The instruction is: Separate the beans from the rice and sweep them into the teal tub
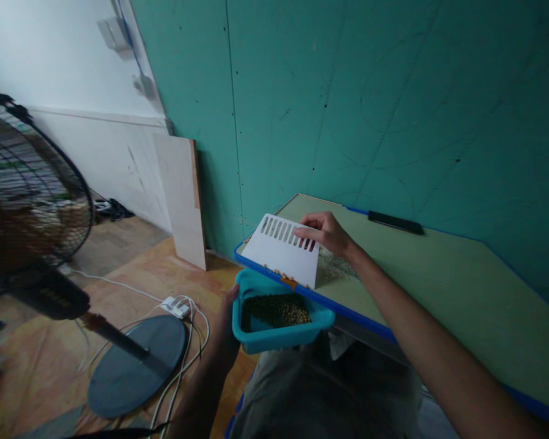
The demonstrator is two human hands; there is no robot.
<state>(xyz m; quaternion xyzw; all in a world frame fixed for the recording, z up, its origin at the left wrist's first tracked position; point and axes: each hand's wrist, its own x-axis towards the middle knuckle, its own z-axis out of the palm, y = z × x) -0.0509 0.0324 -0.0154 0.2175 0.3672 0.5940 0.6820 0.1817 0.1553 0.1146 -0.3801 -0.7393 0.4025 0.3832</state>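
My left hand [229, 320] is closed on the left side of a turquoise plastic tub [281, 337], held just below the table's blue edge. Inside the tub lie small dark green grains and a patch of pale tan ones [297, 313]. My right hand [322, 233] grips a flat white slotted scraper [279, 253] by its slotted end. The scraper's straight edge rests tilted near the table rim, with a few tan grains [277, 271] along it. Some pale debris [336, 265] is scattered on the tabletop by my right wrist.
The pale green table [439, 286] has a blue rim, and a black flat bar [396, 222] lies at its back edge. A standing fan [137, 360] is at the left, near a white power strip [176, 306] and loose cables. A board [180, 201] leans against the wall.
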